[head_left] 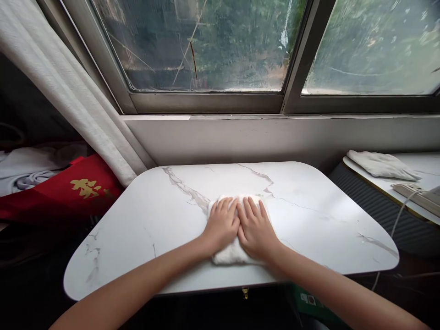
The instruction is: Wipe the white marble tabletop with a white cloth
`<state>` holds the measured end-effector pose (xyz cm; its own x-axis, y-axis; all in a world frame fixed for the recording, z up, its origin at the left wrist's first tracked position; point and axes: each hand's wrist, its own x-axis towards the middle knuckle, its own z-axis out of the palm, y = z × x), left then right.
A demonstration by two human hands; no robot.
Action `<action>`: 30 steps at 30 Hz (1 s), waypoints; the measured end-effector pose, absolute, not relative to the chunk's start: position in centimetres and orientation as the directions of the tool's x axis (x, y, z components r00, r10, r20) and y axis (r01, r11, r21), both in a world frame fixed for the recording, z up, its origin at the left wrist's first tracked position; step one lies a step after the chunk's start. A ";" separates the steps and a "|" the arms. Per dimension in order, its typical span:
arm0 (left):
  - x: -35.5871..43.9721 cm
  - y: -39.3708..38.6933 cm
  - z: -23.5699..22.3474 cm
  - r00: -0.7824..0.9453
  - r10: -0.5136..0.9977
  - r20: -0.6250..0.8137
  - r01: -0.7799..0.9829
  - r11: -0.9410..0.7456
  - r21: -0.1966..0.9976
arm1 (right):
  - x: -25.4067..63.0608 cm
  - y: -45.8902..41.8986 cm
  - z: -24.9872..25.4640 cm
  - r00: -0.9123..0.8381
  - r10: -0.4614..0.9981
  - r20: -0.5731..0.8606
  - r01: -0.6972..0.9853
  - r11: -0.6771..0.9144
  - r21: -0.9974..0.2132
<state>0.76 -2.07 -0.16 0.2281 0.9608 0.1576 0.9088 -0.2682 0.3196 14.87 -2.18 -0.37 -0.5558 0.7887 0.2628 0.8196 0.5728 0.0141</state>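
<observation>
A folded white cloth (230,254) lies on the white marble-patterned tabletop (309,229), close to its front edge. My left hand (222,224) rests flat on the left part of the cloth, palm down with fingers stretched forward. Beside it, my right hand (256,227) presses flat on the right part, its fingers also extended. The two hands touch near the thumbs. Much of the cloth's middle is hidden under them.
A window (206,46) and its sill stand behind the table. At left hang a pale curtain (68,87) and a red bag (62,192) with clothes. On a side table at right sit another white cloth (381,165) and a power strip (419,195) with a cord.
</observation>
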 end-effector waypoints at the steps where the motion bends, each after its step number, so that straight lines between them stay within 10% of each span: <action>1: -0.1 -0.6 -0.3 0.216 0.962 0.169 0.911 -0.261 0.318 | 13.9 -0.7 -0.2 -0.552 0.792 0.261 0.819 0.573 -0.008; 15: -7.9 15.3 -0.3 0.025 0.965 0.262 0.944 -0.109 0.311 | 4.9 15.6 0.2 -0.445 0.851 0.278 0.856 0.496 -0.148; 30: -6.0 2.5 -0.5 0.088 0.975 0.207 0.961 -0.138 0.241 | 8.5 4.2 0.1 -0.562 0.799 0.216 0.759 0.601 -0.250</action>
<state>-6.05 2.54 -0.48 0.0877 0.9745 0.2065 0.9606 -0.1376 0.2415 8.46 4.22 0.05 -0.5615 0.7989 0.2155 0.7591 0.6010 -0.2503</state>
